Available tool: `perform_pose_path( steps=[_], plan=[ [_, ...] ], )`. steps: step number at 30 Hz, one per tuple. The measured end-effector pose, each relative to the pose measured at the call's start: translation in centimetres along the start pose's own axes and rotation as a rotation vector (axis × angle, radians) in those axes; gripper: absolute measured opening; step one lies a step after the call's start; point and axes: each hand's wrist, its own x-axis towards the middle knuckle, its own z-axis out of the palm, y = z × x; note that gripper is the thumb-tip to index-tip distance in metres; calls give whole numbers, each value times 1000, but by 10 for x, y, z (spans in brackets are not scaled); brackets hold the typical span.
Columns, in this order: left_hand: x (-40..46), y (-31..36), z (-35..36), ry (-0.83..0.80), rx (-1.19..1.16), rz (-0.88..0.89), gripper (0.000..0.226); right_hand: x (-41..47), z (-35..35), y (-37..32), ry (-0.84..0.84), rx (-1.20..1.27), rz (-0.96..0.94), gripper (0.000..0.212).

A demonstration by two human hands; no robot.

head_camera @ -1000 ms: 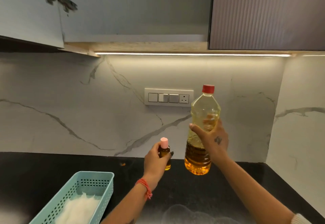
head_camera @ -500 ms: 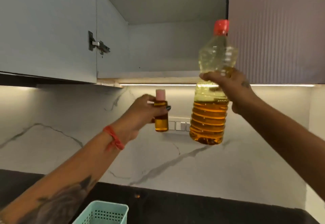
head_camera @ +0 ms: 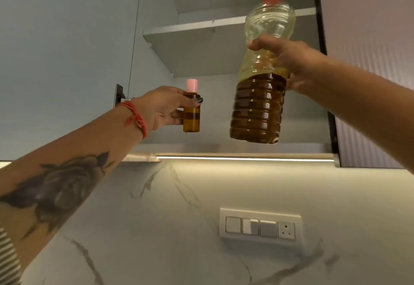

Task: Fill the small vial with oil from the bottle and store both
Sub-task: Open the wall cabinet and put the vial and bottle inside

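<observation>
My left hand (head_camera: 160, 108) grips a small vial (head_camera: 191, 118) with a pink cap, full of amber oil, held upright in front of the open wall cabinet. My right hand (head_camera: 291, 63) is wrapped around the middle of a large clear oil bottle (head_camera: 259, 105) with a red cap, about half full. The bottle hangs upright to the right of the vial, its base just above the cabinet's bottom edge (head_camera: 246, 147). Both are raised at the level of the lower compartment, under the inner shelf (head_camera: 201, 28).
The cabinet door (head_camera: 67, 61) stands open at the left, its hinge near my left wrist. A ribbed dark cabinet front (head_camera: 369, 61) is on the right. Below are a light strip (head_camera: 246, 157), a marble wall and a switch panel (head_camera: 261, 226).
Both hands have risen from above the counter up to the open cabinet, carrying the vial and the bottle. The view has tilted upward, so the counter and the blue basket are out of sight.
</observation>
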Motion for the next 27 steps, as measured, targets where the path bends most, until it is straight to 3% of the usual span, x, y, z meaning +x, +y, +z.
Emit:
perform_pose_path(
  steps=[6, 14, 22, 27],
  plan=[
    [69, -28, -12, 4, -6, -97, 35, 60, 33, 23, 42, -17, 26, 70],
    [124, -62, -24, 8, 60, -231, 20, 133, 64, 94, 129, -127, 101, 66],
    [158, -94, -20, -72, 122, -355, 38, 167, 78, 144, 197, -306, 139, 66],
    [168, -99, -17, -75, 167, -388, 48, 176, 81, 153, 202, -365, 156, 81]
  ],
)
